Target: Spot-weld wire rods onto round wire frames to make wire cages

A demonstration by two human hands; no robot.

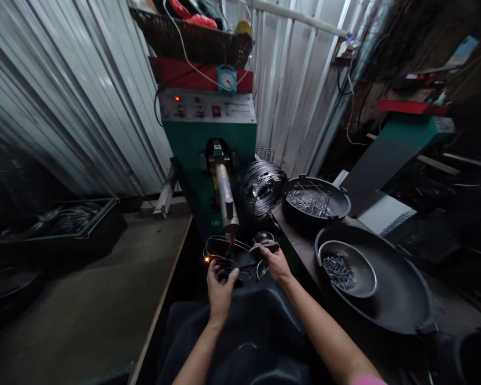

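A green machine point(184, 139) with a grey control panel stands ahead, its metal arm point(225, 198) reaching down toward both hands. Under the arm's copper-coloured tip lies a bent wire frame point(218, 240). My left hand point(221, 283) is curled at the frame's near left side, thumb and fingers around dark wire parts; a small orange spark point(207, 259) glows just above its fingertips. Right of the tip, my right hand point(276, 259) pinches a flat, dark grey piece point(264, 247) whose exact shape is unclear. Small round metal dishes point(263, 237) sit close to it.
A wire coil point(262, 187) stands beside the machine. To the right are a black pan point(340, 206) of thin rods and a larger pan point(404, 289) holding a steel bowl point(369, 267) of short metal pieces. A green bin point(104, 214) is at left.
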